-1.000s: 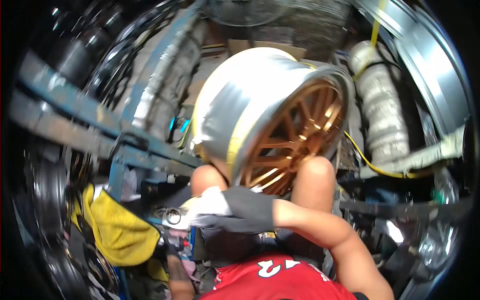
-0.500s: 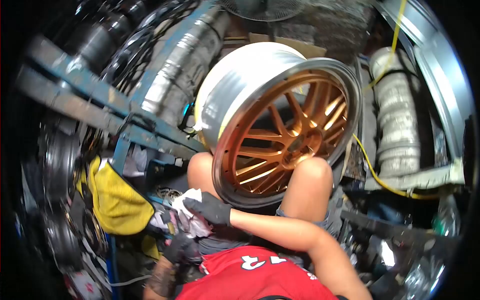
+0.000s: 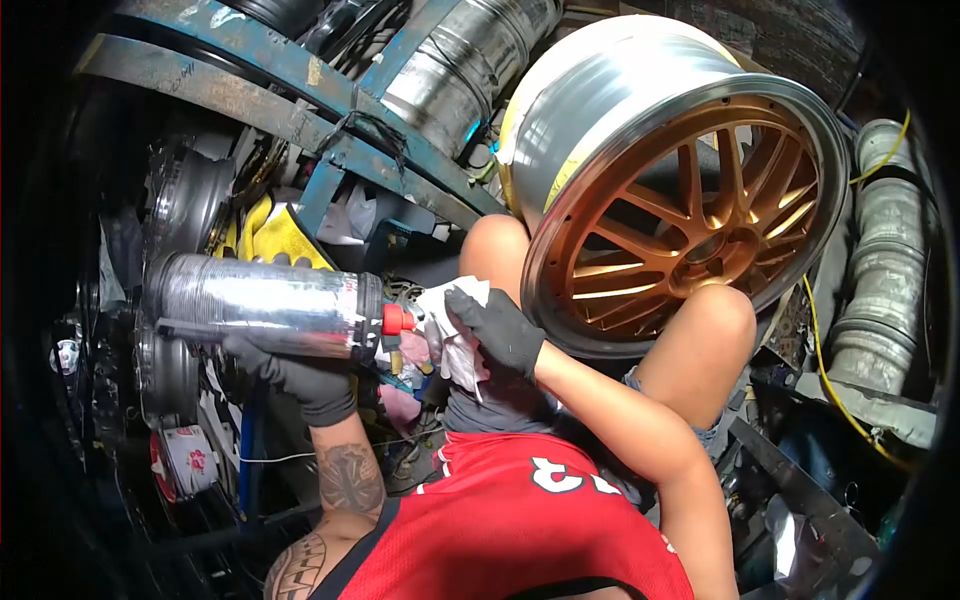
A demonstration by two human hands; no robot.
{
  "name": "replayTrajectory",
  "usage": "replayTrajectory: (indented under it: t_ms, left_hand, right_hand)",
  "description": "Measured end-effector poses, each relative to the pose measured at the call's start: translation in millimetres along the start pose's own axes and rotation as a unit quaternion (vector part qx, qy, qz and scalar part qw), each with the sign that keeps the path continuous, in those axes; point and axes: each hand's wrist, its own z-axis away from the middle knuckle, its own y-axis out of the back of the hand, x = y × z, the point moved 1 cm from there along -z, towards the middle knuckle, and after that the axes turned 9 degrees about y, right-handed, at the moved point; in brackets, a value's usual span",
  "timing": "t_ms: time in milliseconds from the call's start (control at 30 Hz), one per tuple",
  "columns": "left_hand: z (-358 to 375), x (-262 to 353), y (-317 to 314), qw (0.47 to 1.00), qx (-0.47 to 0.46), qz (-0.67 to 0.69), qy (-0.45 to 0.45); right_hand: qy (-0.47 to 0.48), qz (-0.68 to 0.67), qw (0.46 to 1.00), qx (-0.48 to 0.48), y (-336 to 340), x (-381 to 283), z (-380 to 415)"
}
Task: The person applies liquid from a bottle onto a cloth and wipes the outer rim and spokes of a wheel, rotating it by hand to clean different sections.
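The copper-spoked wheel rim (image 3: 690,190) rested between the person's bare knees, tilted, its polished lip facing the camera. The silver spray can (image 3: 265,305) lay sideways in the gloved left hand (image 3: 300,378) — fingers wrapped around its body, red nozzle at the white rag (image 3: 450,330). The gloved right hand (image 3: 500,330) gripped that rag, just below the rim.

The white cloth (image 3: 452,330) hides the right hand (image 3: 500,330) palm.
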Motion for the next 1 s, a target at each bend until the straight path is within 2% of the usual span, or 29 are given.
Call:
replayTrajectory:
  t_ms: [67,100,133,200,233,333,433,467,533,567,600,667,767,833,933,967,1000]
  left_hand:
    - [-8,-10,0,0.999,0.035,0.022,0.021]
    - [-9,-18,1,0.999,0.054,0.002,0.003]
    - [-10,-28,0,0.997,0.07,-0.016,-0.013]
    - [-18,-39,11,0.993,-0.034,0.069,0.085]
    - [-17,-46,8,0.996,0.012,0.05,0.067]
    - [-22,-60,16,0.997,0.025,0.025,0.074]
    - [-29,-55,10,0.993,0.019,0.06,0.102]
    - [-28,-49,7,0.991,0.021,0.074,0.108]
    - [-29,-35,-7,0.981,-0.07,0.129,0.127]
    - [-28,-26,-14,0.975,-0.098,0.153,0.126]
    - [-27,-16,-20,0.968,-0.126,0.177,0.126]
    - [-29,2,-27,0.955,-0.188,0.188,0.133]
    - [-25,1,-39,0.964,-0.149,0.191,0.108]
    - [-33,-8,-39,0.962,-0.125,0.214,0.112]
    - [-35,-9,-28,0.958,-0.182,0.138,0.175]
    - [-37,-10,-26,0.981,-0.084,0.115,0.129]
    - [-38,-11,-28,0.973,-0.092,0.163,0.136]
  right_hand:
    - [0.09,-0.06,0.994,-0.007,3,-17,5]
    - [0.128,-0.071,0.989,-0.013,6,-33,9]
    - [0.063,-0.111,0.987,-0.094,16,-58,18]
    - [0.076,-0.054,0.992,-0.082,9,-39,9]
    - [0.097,-0.034,0.992,-0.078,11,-36,11]
    - [0.149,0.037,0.987,-0.055,11,-48,14]
    - [0.093,0.029,0.99,-0.106,10,-50,17]
    - [0.13,0.062,0.986,-0.079,5,-57,24]
    - [0.21,0.125,0.97,-0.023,1,-89,39]
    - [0.196,0.119,0.972,-0.051,7,-105,44]
    - [0.234,0.082,0.968,-0.038,7,-114,47]
    - [0.269,0.065,0.958,-0.075,7,-113,46]
    - [0.135,-0.063,0.978,-0.144,16,-115,43]
    - [0.069,-0.113,0.98,-0.149,21,-129,51]
    - [0.118,-0.079,0.984,-0.107,20,-125,56]
    - [0.157,-0.05,0.982,-0.097,19,-122,56]
    - [0.182,-0.039,0.979,-0.084,18,-120,55]
